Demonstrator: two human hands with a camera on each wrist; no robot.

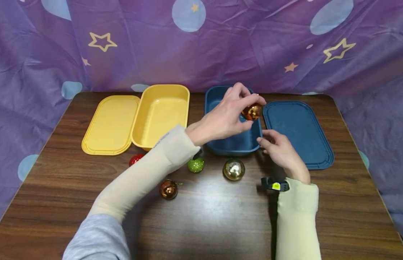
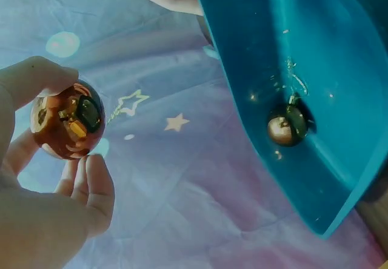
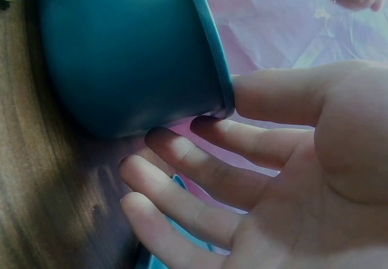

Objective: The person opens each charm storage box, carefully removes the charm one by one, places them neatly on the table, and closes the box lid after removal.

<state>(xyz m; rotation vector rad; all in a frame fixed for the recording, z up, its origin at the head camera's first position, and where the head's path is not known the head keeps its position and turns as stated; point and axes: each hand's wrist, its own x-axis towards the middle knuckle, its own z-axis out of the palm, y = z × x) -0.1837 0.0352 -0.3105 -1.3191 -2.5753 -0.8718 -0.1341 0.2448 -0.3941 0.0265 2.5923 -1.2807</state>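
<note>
My left hand (image 1: 225, 113) holds a shiny copper-brown Christmas ball (image 1: 252, 112) between thumb and fingers, above the blue container (image 1: 233, 148). The left wrist view shows this ball apart from the container wall, and another shiny ball (image 2: 287, 125) with a string loop lying inside. At the container's near right corner, my right hand (image 1: 282, 150) pinches the rim, thumb on the edge and forefinger just under it. Its other fingers (image 3: 176, 190) extend beside the outer wall.
On the table are a gold ball (image 1: 234, 169), a glittery green ball (image 1: 196, 165), a brown ball (image 1: 169, 189) and a red ball (image 1: 135, 159) partly behind my left sleeve. A yellow container (image 1: 160, 122), yellow lid (image 1: 111, 124) and blue lid (image 1: 300, 133) flank the blue container.
</note>
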